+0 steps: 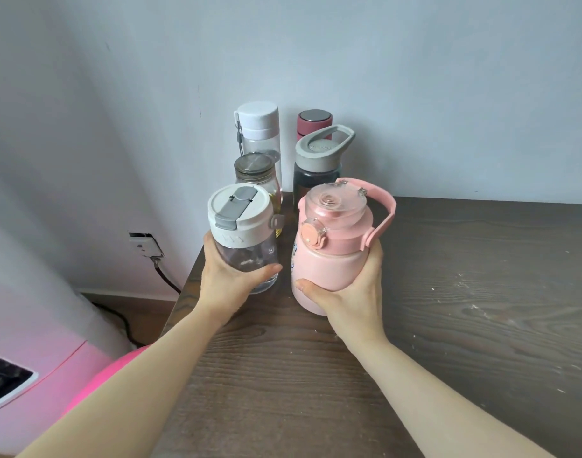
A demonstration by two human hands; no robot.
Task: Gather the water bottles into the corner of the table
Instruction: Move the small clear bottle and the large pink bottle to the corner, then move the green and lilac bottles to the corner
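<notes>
My left hand (231, 280) grips a clear bottle with a white and grey lid (241, 233). My right hand (352, 292) grips a pink bottle with a pink handle (332, 256). Both bottles are near the far left corner of the dark wooden table (464, 292). Behind them, against the wall, stand a tall clear bottle with a white cap (258, 130), a short jar with a metal lid (254, 173), a dark bottle with a grey loop lid (319, 163) and a dark pink bottle (314, 122).
The table's left edge (183, 292) drops to the floor. A wall socket (145, 244) with a dark cable (165, 276) sits low on the left wall. Pink and white fabric (35, 358) lies at the lower left.
</notes>
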